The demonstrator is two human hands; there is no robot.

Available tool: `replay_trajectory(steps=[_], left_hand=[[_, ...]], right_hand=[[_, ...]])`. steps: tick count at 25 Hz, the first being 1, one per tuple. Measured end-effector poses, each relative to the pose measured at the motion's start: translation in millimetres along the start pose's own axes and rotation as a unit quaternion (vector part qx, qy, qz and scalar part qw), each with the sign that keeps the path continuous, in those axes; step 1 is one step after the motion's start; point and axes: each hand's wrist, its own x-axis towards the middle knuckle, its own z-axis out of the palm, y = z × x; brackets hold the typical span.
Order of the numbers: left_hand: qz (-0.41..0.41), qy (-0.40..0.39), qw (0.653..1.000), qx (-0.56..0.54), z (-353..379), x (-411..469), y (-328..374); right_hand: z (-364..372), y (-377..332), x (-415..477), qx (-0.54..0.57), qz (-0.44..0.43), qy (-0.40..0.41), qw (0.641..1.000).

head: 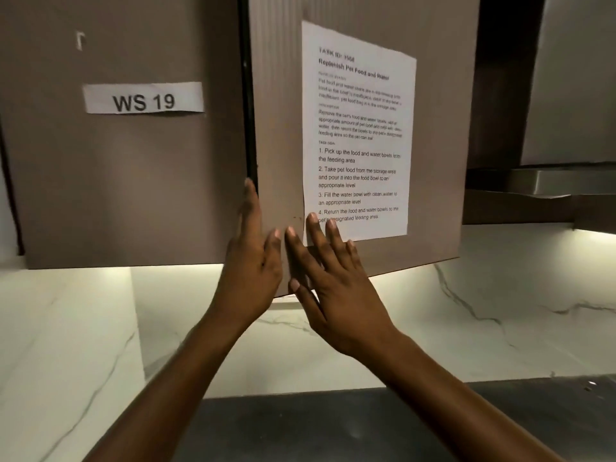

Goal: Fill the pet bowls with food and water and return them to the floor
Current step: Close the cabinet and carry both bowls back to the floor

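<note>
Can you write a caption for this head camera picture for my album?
Left hand and right hand rest open on a brown cabinet door bearing a white instruction sheet.

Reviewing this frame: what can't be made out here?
Head view only:
- Pet bowls, food and water: none in frame.
- Cabinet interior: hidden behind the right cabinet door, barely ajar.
- Task sheet: upper paragraphs too blurred to read; right hand covers its lower corner.
- Left hand: fingertips lie at the door edge; grip unclear.

Both bare forearms reach up and forward, converging. The left hand (253,258) is raised edge-on with fingers straight; the right hand (333,278) lies flat, fingers spread, thumb angled inward.
</note>
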Motion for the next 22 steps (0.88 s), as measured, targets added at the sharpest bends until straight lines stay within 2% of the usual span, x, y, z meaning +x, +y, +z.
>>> replay_trajectory(steps=[4, 8, 16, 22], left_hand=[[0.079, -0.056, 0.979, 0.178, 7.7, 27.9, -52.3], [0.061, -0.089, 0.947, 0.302, 14.5, 48.9, -92.9], [0.083, -0.089, 0.924, 0.364, 29.6, 75.1, -154.5], [0.115, -0.091, 0.911, 0.385, 33.8, 73.8, -169.8]], right_hand=[[41.3, 0.8, 32.7, -0.039, 0.030, -0.008, 0.999], [63.2, 1.6, 52.5, -0.067, 0.058, -0.019, 0.996], [92.7, 1.2, 79.6, -0.109, 0.105, -0.045, 0.987], [102.4, -2.1, 81.6, -0.128, 0.119, -0.057, 0.983]])
